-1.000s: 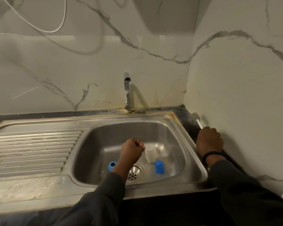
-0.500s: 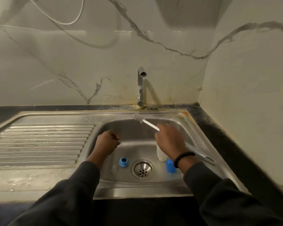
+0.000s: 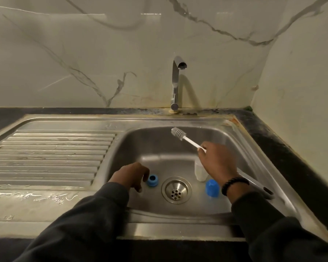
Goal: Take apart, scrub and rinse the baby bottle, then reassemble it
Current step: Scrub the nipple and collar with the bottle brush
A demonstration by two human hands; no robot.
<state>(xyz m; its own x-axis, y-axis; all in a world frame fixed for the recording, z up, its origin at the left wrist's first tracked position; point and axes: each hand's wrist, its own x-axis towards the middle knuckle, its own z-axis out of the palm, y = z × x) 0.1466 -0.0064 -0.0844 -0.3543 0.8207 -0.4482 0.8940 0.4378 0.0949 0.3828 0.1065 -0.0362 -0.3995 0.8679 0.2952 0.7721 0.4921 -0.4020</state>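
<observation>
Left hand (image 3: 130,173) lower now; brush (image 3: 187,139) head still up-left.

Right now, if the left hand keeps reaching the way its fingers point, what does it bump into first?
Probably the blue ring. The left hand hangs over the sink floor, fingers curled toward it, just beside the ring. Depth is hard to judge, so it may already touch.

A home kitchen corner: a stainless steel sink (image 3: 254,148) with ridged drainboard (image 3: 51,154) sat in a dark countertop (image 3: 284,148), below a chrome tap (image 3: 175,82) and marble-veined wall tiles (image 3: 83,53).
</observation>
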